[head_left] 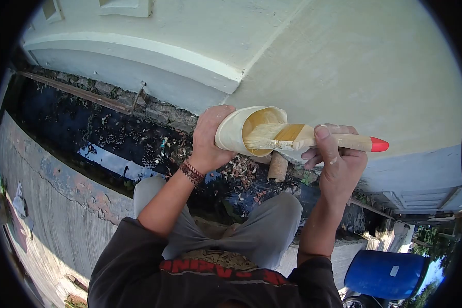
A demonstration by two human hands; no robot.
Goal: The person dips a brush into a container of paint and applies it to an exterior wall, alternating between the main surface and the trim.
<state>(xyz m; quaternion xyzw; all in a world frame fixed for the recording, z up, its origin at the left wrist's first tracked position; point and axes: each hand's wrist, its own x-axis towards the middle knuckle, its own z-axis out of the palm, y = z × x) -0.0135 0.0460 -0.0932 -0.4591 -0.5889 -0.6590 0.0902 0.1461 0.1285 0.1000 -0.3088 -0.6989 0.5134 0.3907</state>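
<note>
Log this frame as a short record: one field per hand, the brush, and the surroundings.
left hand: grips a tilted cup, mouth toward the brush
right hand: holds a brush by its wooden handle
brush: bristles inside the cup's mouth, red handle tip pointing right
ahead: pale painted wall
below: dark water-filled drain with leaves
lower right: blue barrel

Two hands: one left hand [209,137], one right hand [336,161]. One paintbrush [313,137], one paint cup [246,131], one bracelet [192,172], one blue barrel [385,274] at lower right, one short pipe [278,167] at centre.
</note>
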